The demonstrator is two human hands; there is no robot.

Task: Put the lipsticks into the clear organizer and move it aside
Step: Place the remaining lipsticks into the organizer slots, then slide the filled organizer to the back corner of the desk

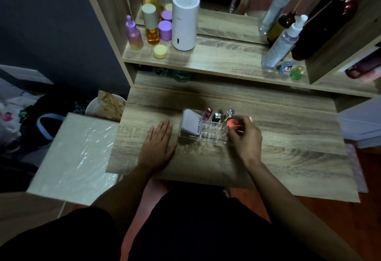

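Note:
The clear organizer [208,136] stands in the middle of the wooden desk [288,157]. A white compact [190,124] fills its left compartment. Three lipsticks stand upright in its back slots: a pink-red one [207,113], a dark one with a silver band [216,117] and a clear-capped one [228,114]. My right hand [245,137] is at the organizer's right end, fingers closed on a small coral-pink lipstick [232,123] held over the right slots. My left hand [159,141] lies flat on the desk just left of the organizer, fingers apart, holding nothing.
The shelf above carries purple and amber bottles [152,27], a white cylinder [184,21] and, on the right, spray bottles [282,44]. A mirror stands behind them. A plastic-wrapped box [76,155] and a white bin [105,106] sit left of the desk.

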